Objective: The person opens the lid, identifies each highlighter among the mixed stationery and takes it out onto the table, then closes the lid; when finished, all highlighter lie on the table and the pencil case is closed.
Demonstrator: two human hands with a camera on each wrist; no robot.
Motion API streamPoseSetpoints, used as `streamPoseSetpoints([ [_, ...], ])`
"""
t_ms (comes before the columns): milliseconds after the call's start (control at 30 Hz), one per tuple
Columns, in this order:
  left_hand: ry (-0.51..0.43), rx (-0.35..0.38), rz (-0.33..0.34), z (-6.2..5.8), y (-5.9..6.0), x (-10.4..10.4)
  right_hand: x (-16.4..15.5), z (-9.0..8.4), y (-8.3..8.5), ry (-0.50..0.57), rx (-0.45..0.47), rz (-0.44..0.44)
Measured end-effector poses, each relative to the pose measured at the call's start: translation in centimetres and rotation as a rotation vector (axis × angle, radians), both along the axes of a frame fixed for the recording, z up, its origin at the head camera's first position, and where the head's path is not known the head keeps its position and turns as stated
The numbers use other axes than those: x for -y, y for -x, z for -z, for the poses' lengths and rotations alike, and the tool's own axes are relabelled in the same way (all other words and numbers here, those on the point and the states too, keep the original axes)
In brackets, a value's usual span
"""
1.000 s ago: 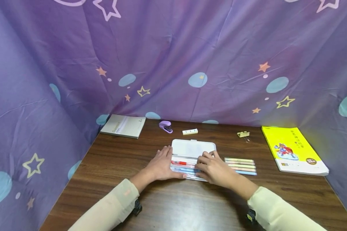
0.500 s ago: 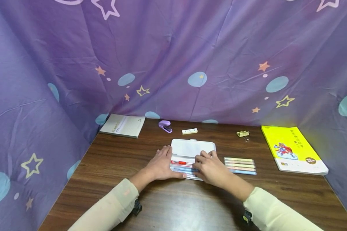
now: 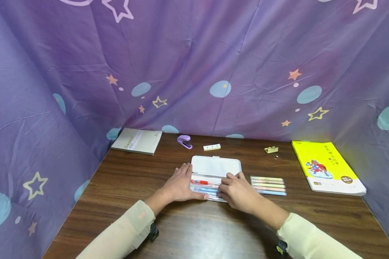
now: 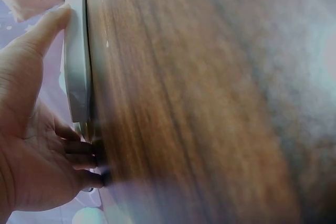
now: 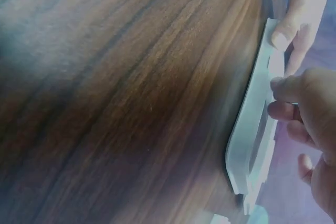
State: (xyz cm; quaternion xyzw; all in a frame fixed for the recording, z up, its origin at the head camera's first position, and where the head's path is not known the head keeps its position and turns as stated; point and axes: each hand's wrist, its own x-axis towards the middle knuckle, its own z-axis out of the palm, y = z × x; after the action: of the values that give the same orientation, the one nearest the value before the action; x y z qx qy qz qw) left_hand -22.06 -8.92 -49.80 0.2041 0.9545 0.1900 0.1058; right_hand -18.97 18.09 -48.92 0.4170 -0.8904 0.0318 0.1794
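My left hand (image 3: 178, 185) braces the pencil case (image 3: 215, 169); my right hand (image 3: 238, 190) seems to pinch a pen inside, and a careless tug could tip it.

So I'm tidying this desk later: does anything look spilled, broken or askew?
Nothing stands out. The pencil case lies open between the left hand and right hand; the highlighters lie in a neat row.

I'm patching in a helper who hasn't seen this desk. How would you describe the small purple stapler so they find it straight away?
Start at the wooden table and go to its far edge, against the purple star-print cloth. There, between the grey notebook on the left and a small white strip on the right, sits the stapler. It is the only lilac, rounded object on the table.
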Motion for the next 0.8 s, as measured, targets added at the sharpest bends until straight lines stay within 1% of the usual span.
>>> streamPoseSetpoints([
  [167,-0.016,-0.010,0.002,-0.15,-0.03,0.06,-0.07,-0.17,-0.39,-0.023,-0.012,-0.038],
  [333,-0.031,-0.016,0.004,-0.21,-0.09,0.05,-0.11,-0.12,-0.48,-0.010,-0.017,-0.067],
  [500,-0.037,-0.019,0.005,-0.09,-0.09,0.06,0.20,-0.04,-0.54,-0.016,-0.039,-0.100],
  [567,-0.038,-0.021,0.007,0.03,-0.06,0.04,0.36,0.08,-0.56,-0.002,-0.037,-0.109],
  [700,-0.040,-0.021,0.007,0.17,0.02,0.04,0.49,0.44,-0.60,0.052,-0.006,-0.106],
  [800,-0.039,-0.022,0.005,0.11,0.00,0.08,0.46,0.57,-0.68,0.059,0.004,-0.082],
])
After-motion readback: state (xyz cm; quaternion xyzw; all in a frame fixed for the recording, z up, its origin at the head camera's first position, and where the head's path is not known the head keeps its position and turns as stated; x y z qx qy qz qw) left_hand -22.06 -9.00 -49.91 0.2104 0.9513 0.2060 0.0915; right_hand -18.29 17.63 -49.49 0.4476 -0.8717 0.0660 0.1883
